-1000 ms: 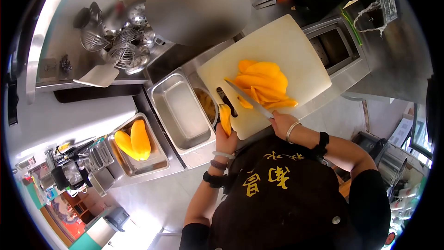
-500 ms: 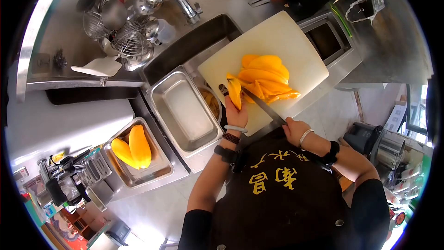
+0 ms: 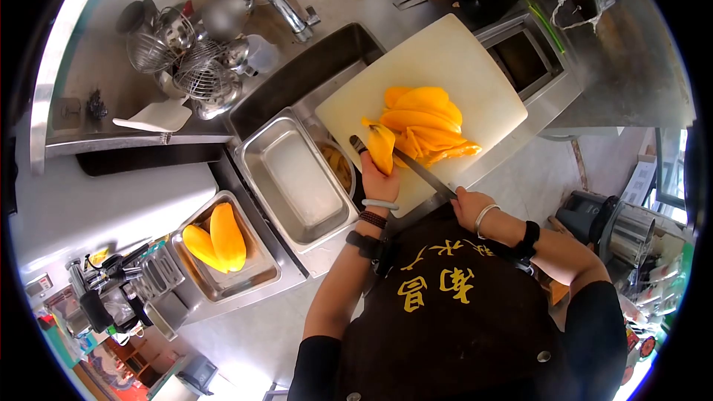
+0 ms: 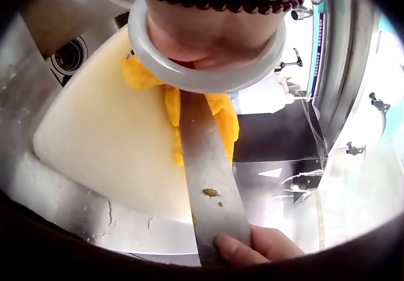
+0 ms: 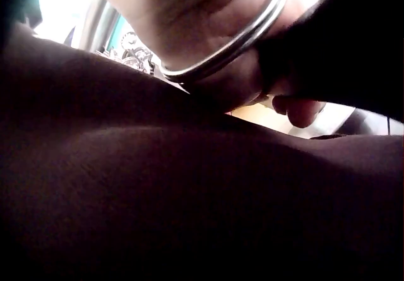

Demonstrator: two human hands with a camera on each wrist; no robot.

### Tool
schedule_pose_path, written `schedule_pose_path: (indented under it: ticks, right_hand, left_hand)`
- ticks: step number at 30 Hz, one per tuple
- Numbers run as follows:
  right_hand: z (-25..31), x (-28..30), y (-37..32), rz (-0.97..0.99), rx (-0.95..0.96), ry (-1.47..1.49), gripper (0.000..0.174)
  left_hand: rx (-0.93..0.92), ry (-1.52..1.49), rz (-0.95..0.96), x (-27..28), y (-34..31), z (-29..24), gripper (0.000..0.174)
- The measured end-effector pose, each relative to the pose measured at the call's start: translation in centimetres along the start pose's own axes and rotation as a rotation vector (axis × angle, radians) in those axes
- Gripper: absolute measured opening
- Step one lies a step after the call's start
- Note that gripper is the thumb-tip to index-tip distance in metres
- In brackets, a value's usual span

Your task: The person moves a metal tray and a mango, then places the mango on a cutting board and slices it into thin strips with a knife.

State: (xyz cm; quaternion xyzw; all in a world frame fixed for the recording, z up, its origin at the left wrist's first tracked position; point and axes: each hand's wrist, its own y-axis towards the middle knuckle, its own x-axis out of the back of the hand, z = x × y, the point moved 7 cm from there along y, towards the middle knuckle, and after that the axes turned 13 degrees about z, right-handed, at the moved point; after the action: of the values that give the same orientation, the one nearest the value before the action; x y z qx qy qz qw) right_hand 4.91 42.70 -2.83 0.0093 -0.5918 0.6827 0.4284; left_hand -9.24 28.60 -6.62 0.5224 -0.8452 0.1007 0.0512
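Note:
Low over the left part of the white cutting board, my left hand holds a yellow-orange mango piece. My right hand grips a broad knife near the board's front edge, its blade pointing up and left toward the held piece. In the left wrist view, small bits stick to the blade, and the right fingers wrap its lower end. Beside the blade lies a pile of mango slices. The right wrist view is mostly dark, with the right hand partly in sight.
Left of the board stands a steel pan, with a container of peelings between them. Two whole peeled mangoes lie in a steel tray. Behind are a sink, a faucet and a heap of ladles and strainers.
My left hand has carried the mango piece farther onto the board, toward the slices. The knife has shifted right and down. A grey blur over the sink is gone, showing the faucet.

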Motion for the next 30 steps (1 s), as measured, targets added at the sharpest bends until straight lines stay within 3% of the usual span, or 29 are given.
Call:
schedule_pose_path:
  ticks: [11, 14, 19, 28, 30]
  right_hand:
    - [0.2, 1.5, -0.5, 0.073, 0.031, 0.044, 0.024]
    - [0.1, 1.2, -0.4, 0.066, 0.035, 0.046, 0.024]
    - [0.1, 0.4, -0.2, 0.064, 0.025, 0.049, 0.025]
    - [-1.0, -1.2, 1.1, 0.080, -0.040, 0.002, 0.024]
    - [-1.7, -1.7, 2.3, -0.008, -0.063, 0.023, 0.024]
  left_hand:
    - [-0.006, 0.089, 0.058, -0.6, 0.2, -0.6, 0.033]
    - [0.070, 0.128, 0.062, -1.0, 0.1, -0.3, 0.036]
    - [0.000, 0.093, -0.043, -1.2, -0.3, -1.0, 0.034]
    - [0.025, 0.101, -0.039, -1.1, -0.7, 0.0, 0.030]
    - [0.029, 0.099, -0.036, -1.3, -0.7, 0.0, 0.030]
